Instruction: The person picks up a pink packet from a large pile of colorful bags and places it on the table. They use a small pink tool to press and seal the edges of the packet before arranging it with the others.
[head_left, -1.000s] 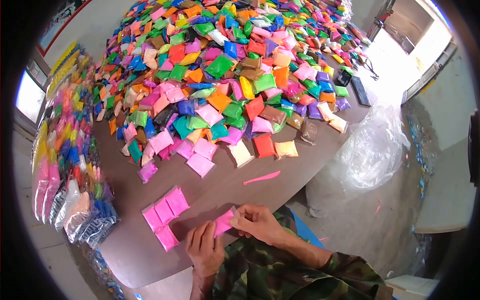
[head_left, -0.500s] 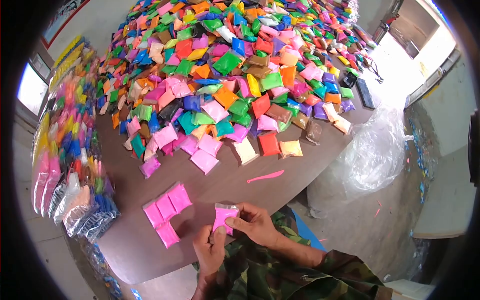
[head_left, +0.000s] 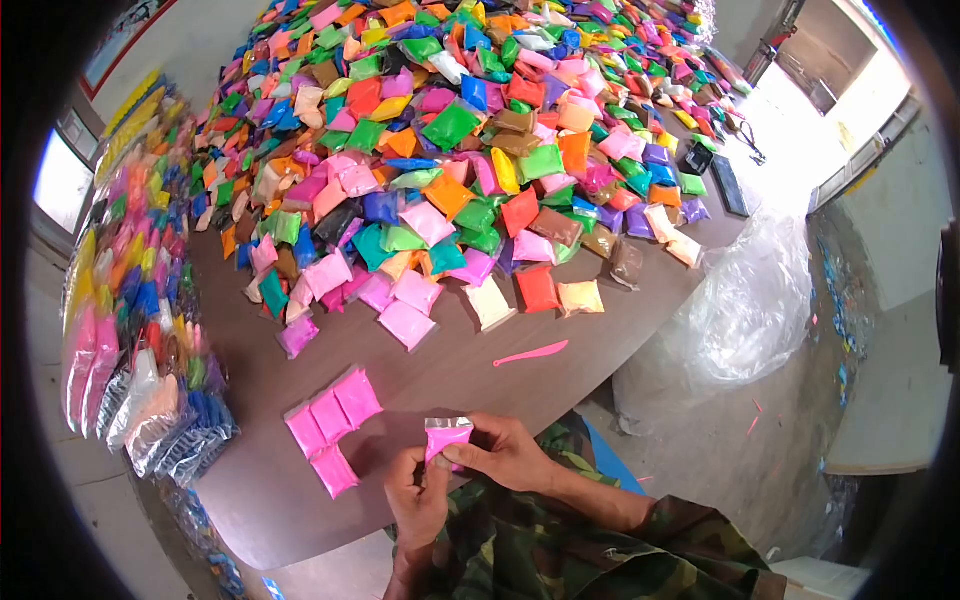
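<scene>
Near the table's front edge, a small clear packet of pink material (head_left: 447,436) is held between both hands. My left hand (head_left: 418,496) pinches its lower left side, thumb up. From the right, my right hand (head_left: 503,452) grips the packet with its thumb across the lower part. The packet's clear top edge points away from me. Left of my hands, several matching pink packets (head_left: 335,412) lie together on the table, with one of them (head_left: 334,471) set nearer to me.
A large heap of multicoloured packets (head_left: 450,125) covers the table's far part. A pink plastic knife (head_left: 530,353) lies on the brown table (head_left: 420,378). Long bags of coloured packets (head_left: 150,290) hang or stand at left. A clear plastic bag (head_left: 745,310) sits at right, beside the table.
The packet in my hands has tilted, so its pink face looks shorter and its clear top edge shows more. Both hands stay in nearly the same place.
</scene>
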